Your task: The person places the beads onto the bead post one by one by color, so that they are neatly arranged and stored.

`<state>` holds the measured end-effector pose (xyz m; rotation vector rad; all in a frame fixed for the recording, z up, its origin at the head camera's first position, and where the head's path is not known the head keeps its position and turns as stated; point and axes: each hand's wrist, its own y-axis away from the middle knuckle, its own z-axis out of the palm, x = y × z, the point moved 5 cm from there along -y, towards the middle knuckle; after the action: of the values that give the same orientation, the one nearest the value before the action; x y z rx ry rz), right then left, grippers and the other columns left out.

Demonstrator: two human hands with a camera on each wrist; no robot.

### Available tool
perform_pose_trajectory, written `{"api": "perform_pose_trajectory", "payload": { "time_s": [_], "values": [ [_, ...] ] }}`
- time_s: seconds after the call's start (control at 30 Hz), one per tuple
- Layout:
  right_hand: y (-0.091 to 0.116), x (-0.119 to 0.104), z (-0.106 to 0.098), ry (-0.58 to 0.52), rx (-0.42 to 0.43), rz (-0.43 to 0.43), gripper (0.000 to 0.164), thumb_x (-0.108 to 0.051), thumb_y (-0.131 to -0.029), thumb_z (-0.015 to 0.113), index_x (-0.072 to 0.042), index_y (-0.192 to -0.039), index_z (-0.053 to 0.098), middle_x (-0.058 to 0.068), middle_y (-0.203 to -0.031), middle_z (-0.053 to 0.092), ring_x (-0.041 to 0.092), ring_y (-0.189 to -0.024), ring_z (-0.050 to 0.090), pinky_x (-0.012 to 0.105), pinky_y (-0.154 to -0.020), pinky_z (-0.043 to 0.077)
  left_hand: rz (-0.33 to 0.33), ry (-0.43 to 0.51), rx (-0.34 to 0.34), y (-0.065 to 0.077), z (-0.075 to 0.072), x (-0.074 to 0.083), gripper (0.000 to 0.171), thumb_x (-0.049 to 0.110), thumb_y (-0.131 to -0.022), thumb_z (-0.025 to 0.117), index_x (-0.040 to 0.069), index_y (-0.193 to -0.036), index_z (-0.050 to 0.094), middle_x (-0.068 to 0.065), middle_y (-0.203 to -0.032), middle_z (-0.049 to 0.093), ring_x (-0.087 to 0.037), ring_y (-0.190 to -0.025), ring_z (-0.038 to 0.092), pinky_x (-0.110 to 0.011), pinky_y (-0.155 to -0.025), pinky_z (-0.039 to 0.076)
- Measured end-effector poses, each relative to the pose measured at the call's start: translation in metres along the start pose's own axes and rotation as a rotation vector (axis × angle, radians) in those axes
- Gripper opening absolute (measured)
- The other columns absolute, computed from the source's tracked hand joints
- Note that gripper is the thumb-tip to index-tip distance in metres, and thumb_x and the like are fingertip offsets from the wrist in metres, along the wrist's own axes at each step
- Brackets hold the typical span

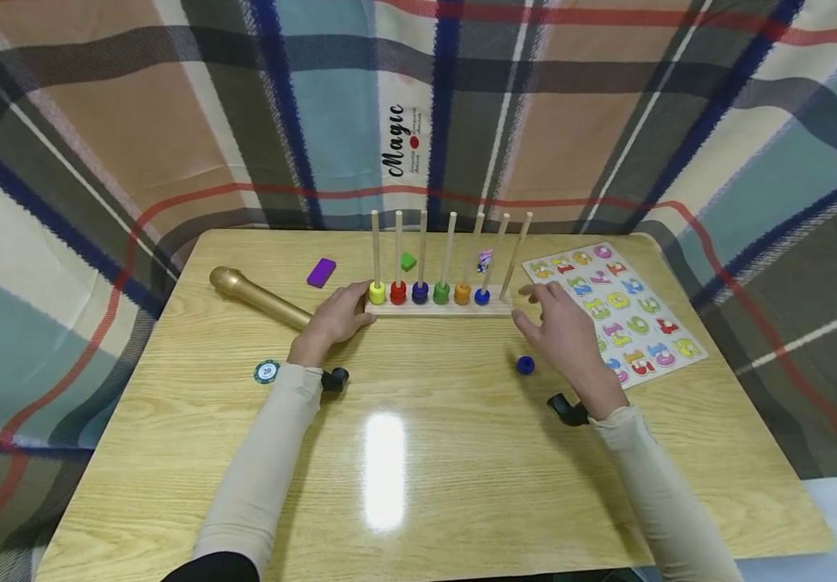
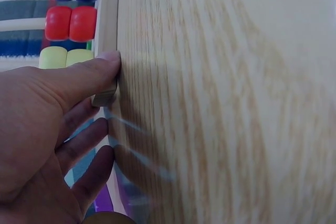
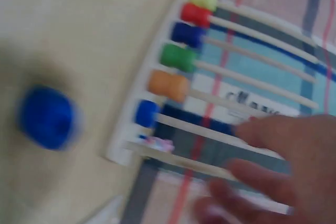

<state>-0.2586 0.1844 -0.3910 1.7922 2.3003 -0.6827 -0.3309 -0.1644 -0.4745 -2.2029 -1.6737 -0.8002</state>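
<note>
A wooden peg rack point(image 1: 447, 310) stands toward the back of the table, its upright pegs threaded with colored beads. Yellow, red, dark blue, green and orange beads sit in pairs; a single blue bead point(image 3: 146, 114) is on the peg beside the bare rightmost one. With its thumb on the front edge and fingers behind, my left hand point(image 1: 336, 318) grips the rack's left end. My right hand point(image 1: 562, 331) hovers with loosely bent fingers by the rack's right end, holding nothing. A loose blue bead point(image 1: 525, 365) lies on the table just left of it.
A sheet of colorful number stickers point(image 1: 636, 311) lies at the right, partly under my right hand in view. A gold-colored rod point(image 1: 261, 297), a purple block point(image 1: 321, 272) and a poker chip point(image 1: 267, 372) are at left. Behind the rack are a green piece point(image 1: 407, 261) and a small figure point(image 1: 485, 259).
</note>
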Motion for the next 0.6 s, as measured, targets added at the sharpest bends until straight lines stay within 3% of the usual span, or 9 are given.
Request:
{"api": "perform_pose_trajectory", "payload": {
  "time_s": [0.1, 0.2, 0.4, 0.5, 0.6],
  "values": [
    [0.02, 0.011, 0.022, 0.07, -0.246, 0.056, 0.049, -0.032, -0.101, 0.073, -0.002, -0.14, 0.063, 0.023, -0.124, 0.066, 0.028, -0.078, 0.066, 0.046, -0.062, 0.059, 0.005, -0.002, 0.001, 0.0, -0.001, 0.001, 0.072, 0.017, -0.105, 0.069, 0.002, -0.166, 0.034, -0.025, -0.166, 0.042, -0.045, -0.154, 0.038, -0.057, -0.131, 0.029],
    [0.038, 0.019, 0.039, 0.122, -0.377, 0.08, 0.054, -0.036, -0.099, 0.075, -0.002, -0.139, 0.061, 0.025, -0.124, 0.066, 0.03, -0.077, 0.068, 0.048, -0.066, 0.062, 0.007, -0.004, -0.002, 0.0, 0.0, 0.002, 0.071, 0.017, -0.105, 0.069, 0.001, -0.166, 0.034, -0.025, -0.166, 0.042, -0.045, -0.154, 0.038, -0.057, -0.131, 0.029],
    [0.047, 0.022, 0.049, 0.136, -0.364, 0.083, 0.037, -0.03, -0.099, 0.075, -0.002, -0.123, 0.069, 0.02, -0.111, 0.072, 0.035, -0.089, 0.073, 0.052, -0.075, 0.064, 0.026, -0.011, 0.011, 0.0, -0.001, 0.003, 0.07, 0.015, -0.105, 0.069, -0.001, -0.165, 0.036, -0.027, -0.164, 0.044, -0.046, -0.153, 0.04, -0.057, -0.13, 0.03],
    [0.04, 0.018, 0.046, 0.096, -0.357, 0.078, 0.034, -0.027, -0.1, 0.075, -0.003, -0.124, 0.069, 0.016, -0.109, 0.075, 0.032, -0.094, 0.074, 0.05, -0.077, 0.063, 0.022, -0.011, 0.008, 0.0, -0.001, 0.003, 0.07, 0.016, -0.105, 0.069, 0.0, -0.165, 0.035, -0.027, -0.165, 0.043, -0.046, -0.153, 0.04, -0.057, -0.13, 0.03],
    [0.025, 0.008, 0.033, 0.036, -0.309, 0.072, 0.038, -0.027, -0.1, 0.076, -0.003, -0.129, 0.067, 0.015, -0.11, 0.075, 0.029, -0.088, 0.072, 0.046, -0.069, 0.061, 0.015, -0.005, 0.006, 0.001, -0.001, 0.004, 0.071, 0.016, -0.105, 0.069, 0.0, -0.165, 0.035, -0.026, -0.165, 0.043, -0.046, -0.153, 0.039, -0.058, -0.13, 0.03]
  ]
}}
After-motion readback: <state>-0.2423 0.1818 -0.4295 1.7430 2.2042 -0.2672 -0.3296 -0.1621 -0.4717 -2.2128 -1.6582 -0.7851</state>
